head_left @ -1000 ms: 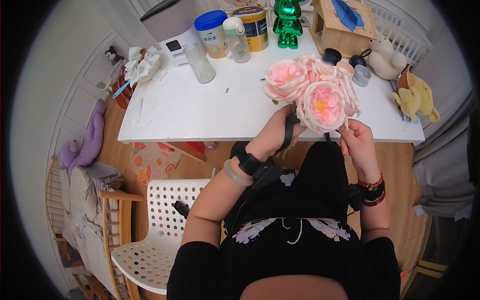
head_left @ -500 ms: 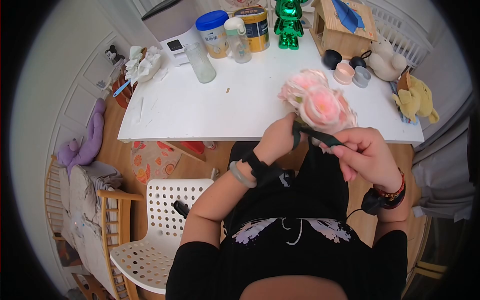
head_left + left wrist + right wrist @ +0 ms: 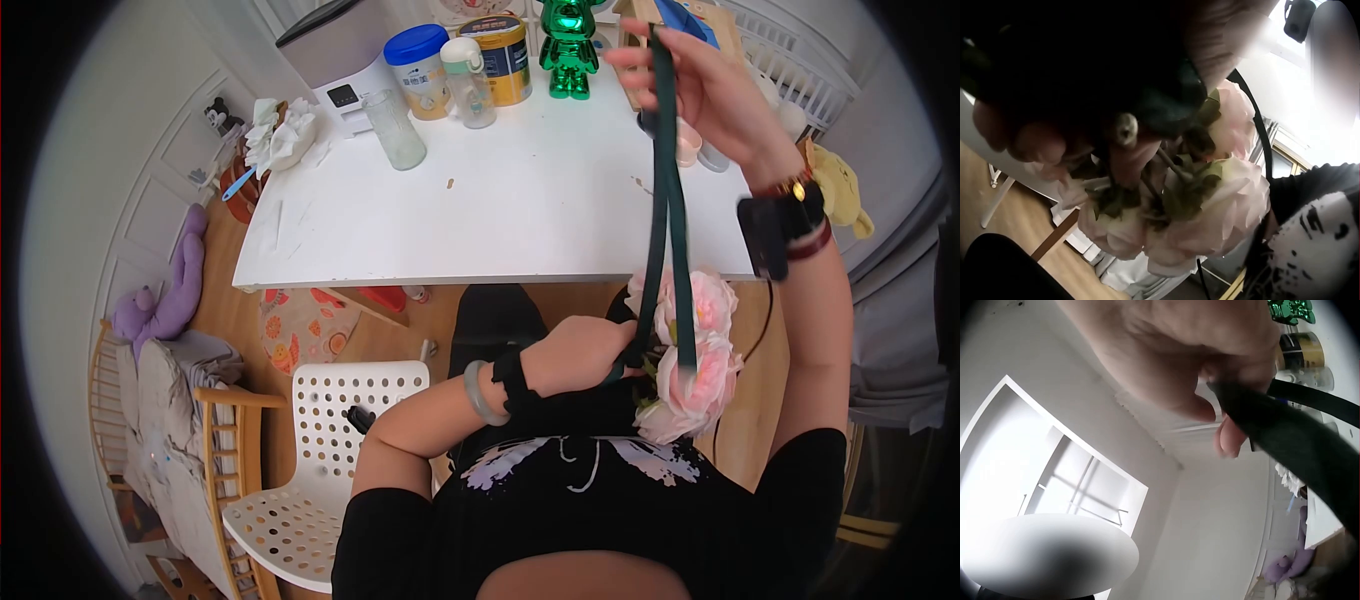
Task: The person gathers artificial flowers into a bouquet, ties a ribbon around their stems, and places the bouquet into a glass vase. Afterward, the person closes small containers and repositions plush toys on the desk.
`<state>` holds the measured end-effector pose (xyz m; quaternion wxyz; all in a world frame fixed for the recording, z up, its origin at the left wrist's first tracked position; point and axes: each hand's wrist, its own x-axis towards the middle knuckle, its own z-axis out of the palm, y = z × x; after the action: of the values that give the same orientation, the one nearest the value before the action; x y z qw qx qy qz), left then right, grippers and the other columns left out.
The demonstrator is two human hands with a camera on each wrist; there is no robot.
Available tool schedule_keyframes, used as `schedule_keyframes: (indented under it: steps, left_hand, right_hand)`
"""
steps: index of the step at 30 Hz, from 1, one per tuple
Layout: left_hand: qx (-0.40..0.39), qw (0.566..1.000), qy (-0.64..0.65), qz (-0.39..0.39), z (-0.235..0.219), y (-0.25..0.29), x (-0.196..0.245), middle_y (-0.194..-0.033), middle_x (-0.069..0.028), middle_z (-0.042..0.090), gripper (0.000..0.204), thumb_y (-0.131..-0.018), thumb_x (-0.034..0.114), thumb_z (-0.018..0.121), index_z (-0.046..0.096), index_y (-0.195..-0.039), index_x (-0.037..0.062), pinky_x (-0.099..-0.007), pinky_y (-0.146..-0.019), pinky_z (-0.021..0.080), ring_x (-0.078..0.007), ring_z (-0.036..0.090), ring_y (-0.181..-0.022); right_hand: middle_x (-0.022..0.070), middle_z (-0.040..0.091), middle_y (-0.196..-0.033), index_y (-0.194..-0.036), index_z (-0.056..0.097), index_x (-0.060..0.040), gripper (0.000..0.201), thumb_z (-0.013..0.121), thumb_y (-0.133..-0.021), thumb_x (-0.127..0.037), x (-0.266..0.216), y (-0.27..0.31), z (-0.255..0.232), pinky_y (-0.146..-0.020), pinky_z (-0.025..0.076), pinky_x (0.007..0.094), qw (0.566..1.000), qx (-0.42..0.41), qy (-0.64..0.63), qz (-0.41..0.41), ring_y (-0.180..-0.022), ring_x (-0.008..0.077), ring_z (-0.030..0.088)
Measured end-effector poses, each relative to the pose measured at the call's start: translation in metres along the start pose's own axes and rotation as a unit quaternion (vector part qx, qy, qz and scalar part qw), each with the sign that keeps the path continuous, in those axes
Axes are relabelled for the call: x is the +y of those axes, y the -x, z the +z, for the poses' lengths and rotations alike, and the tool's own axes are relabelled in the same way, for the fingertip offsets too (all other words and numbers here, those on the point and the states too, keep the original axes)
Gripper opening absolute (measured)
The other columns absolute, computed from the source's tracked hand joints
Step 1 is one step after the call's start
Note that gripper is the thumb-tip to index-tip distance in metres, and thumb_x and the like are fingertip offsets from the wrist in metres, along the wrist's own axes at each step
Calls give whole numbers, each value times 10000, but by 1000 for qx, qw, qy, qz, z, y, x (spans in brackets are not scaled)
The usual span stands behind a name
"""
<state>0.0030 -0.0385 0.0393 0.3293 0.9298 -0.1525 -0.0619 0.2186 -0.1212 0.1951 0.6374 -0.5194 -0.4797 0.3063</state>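
Note:
My left hand (image 3: 575, 355) grips the stems of a bunch of pink artificial roses (image 3: 695, 385) below the table's front edge, blooms pointing right. In the left wrist view the green stems (image 3: 1172, 164) show beneath the fingers, with the pale blooms (image 3: 1210, 212) beyond. Raised over the table's back right, my right hand (image 3: 725, 105) pinches a dark green ribbon (image 3: 661, 180). From there two strands hang, one down to the left hand, the other with its loose end in front of the roses. The right wrist view shows the ribbon (image 3: 1291, 434) coming from between thumb and fingers.
On the white table (image 3: 480, 225) stand a ribbed glass vase (image 3: 396, 135), a blue-lidded tub (image 3: 418, 75), a bottle (image 3: 470, 90), a yellow can (image 3: 505, 65) and a green bear figure (image 3: 570, 50). A white perforated chair (image 3: 350, 410) stands to my left.
The right hand has gone from beside the blooms up and away, drawing the ribbon out long. The left hand has come down toward my body, and the roses have tipped from upright to rightward.

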Motion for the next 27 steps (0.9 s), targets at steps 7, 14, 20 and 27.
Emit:
schedule_keyframes:
  steps: [7,14,20,27]
  left_hand:
    - [-46,996,76,-27,-18,5,-3,-840,-220,627,404,-791,255,645,520,-1086,9,-446,-703,469,-412,594,-807]
    - [-10,959,248,136,-43,7,4,-1059,-206,626,413,-866,304,626,567,-1166,26,-375,-867,437,-354,589,-977]
    - [-47,950,279,130,-43,10,-10,-895,-105,625,285,-878,189,567,575,-1082,-11,-288,-603,475,-148,590,-653]
    - [9,870,475,130,-55,9,-7,-650,-24,526,111,-820,127,505,552,-828,26,-225,-526,408,-91,492,-560]
  right_hand:
    - [72,544,-1268,-1272,509,-55,465,331,-1001,-388,71,-1,-44,-1014,365,312,949,-29,243,200,-1173,153,496]
    - [89,615,-1144,-1231,519,-9,333,500,-939,-169,97,58,5,-936,431,289,959,-126,-28,253,-1063,149,562]
    - [96,617,-1115,-1216,521,3,331,515,-933,-169,111,81,-7,-928,433,289,974,-44,-23,222,-1059,157,560]
    - [89,625,-1066,-1186,542,-4,311,525,-931,-181,134,-23,-9,-899,441,280,988,59,86,116,-1020,154,572]
